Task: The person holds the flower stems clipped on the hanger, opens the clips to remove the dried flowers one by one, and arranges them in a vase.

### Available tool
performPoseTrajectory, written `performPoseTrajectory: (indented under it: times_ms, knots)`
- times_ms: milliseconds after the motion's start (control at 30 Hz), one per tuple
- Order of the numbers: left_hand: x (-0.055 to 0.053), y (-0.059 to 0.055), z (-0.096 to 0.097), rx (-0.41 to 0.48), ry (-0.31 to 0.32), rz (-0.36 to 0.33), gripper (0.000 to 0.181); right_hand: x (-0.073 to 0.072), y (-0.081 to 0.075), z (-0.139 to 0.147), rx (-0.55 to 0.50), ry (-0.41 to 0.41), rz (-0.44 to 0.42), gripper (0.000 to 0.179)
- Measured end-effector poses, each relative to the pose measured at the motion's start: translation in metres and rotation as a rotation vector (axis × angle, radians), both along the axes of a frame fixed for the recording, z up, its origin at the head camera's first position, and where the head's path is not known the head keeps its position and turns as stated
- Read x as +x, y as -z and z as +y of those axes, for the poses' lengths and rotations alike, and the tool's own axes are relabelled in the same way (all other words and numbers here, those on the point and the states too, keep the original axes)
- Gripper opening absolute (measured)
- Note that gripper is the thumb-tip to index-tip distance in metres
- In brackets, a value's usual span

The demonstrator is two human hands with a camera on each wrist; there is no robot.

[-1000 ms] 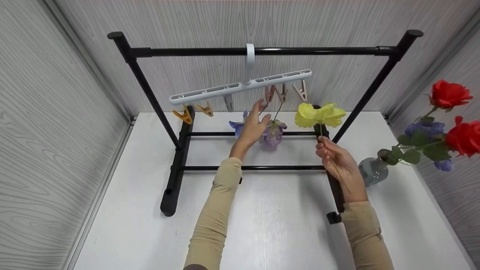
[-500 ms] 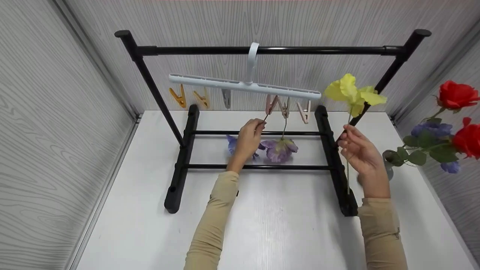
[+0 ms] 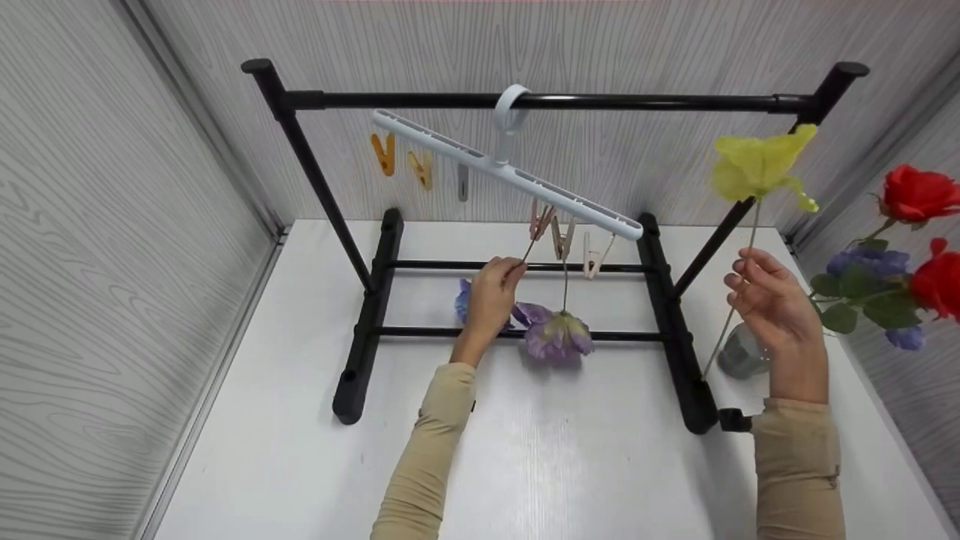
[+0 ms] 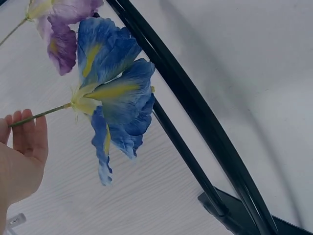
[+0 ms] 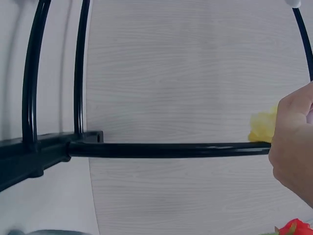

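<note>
My left hand point(image 3: 491, 300) pinches the thin stem of a blue artificial flower point(image 4: 115, 90), which hangs head down from a pink clothespin point(image 3: 540, 223). Beside it a purple flower point(image 3: 556, 335) dangles by its stem from another clothespin point(image 3: 562, 238). Both pins belong to a pale blue clip hanger point(image 3: 499, 166), hooked over the bar of a black rack point(image 3: 645, 102) and slanting down to the right. Off to the right, my right hand point(image 3: 780, 300) holds the stem of a yellow flower point(image 3: 761, 165) upright between thumb and fingers.
An orange clothespin point(image 3: 383, 154), a yellow one point(image 3: 421, 171) and a grey one point(image 3: 463, 182) hang on the hanger's left half; a pale pink one point(image 3: 596, 256) is at its right end. A glass vase point(image 3: 742, 352) with red roses point(image 3: 919, 193) stands right of the rack.
My left hand has taken hold of the blue flower's stem. The hanger has swung, its right end coming down and forward. My right hand has carried the yellow flower right and up.
</note>
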State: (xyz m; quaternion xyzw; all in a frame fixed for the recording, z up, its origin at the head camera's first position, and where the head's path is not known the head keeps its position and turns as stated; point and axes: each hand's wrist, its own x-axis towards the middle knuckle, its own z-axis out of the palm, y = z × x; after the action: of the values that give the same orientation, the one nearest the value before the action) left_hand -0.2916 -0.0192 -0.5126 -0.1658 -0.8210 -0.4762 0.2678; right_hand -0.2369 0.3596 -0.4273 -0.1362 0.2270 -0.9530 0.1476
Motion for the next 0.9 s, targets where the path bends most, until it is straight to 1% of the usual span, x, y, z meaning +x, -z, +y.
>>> performPoseTrajectory:
  times_ms: [67,167,233,333,400,467,567,633,700,800,900]
  knots:
    - [0.001,-0.001,0.0,-0.003,0.003,-0.019,0.013,0.002,-0.002,0.004,0.009,0.021,0.031,0.032]
    - [0.003,-0.003,0.001,-0.006,0.008,-0.059,0.015,0.006,-0.005,0.011,0.028,0.103,0.059,0.03]
    - [0.005,-0.003,0.002,-0.012,0.008,-0.078,0.016,0.008,-0.007,0.015,0.047,0.19,0.066,0.029]
    - [0.006,-0.004,0.003,-0.023,0.003,-0.087,0.016,0.012,-0.01,0.022,0.071,0.34,0.05,0.026]
    - [0.008,-0.004,0.003,-0.029,0.0,-0.09,0.016,0.015,-0.011,0.027,0.075,0.444,0.025,0.024]
    - [0.009,-0.005,0.003,-0.036,-0.005,-0.091,0.016,0.018,-0.011,0.032,0.063,0.528,-0.001,0.021]
    - [0.013,-0.005,0.002,-0.042,-0.012,-0.105,0.015,0.024,-0.013,0.04,0.039,0.631,-0.041,0.017]
    - [0.015,-0.005,0.002,-0.043,-0.02,-0.112,0.015,0.026,-0.014,0.044,0.057,0.718,-0.053,0.013]
    - [0.016,-0.005,0.001,-0.042,-0.025,-0.117,0.016,0.028,-0.016,0.049,0.092,0.818,-0.067,0.012]
    - [0.017,-0.004,-0.001,-0.042,-0.033,-0.113,0.018,0.029,-0.017,0.054,0.196,0.985,-0.114,0.014]
    - [0.017,-0.003,-0.002,-0.05,-0.044,-0.107,0.017,0.031,-0.017,0.06,0.27,1.093,-0.174,0.02]
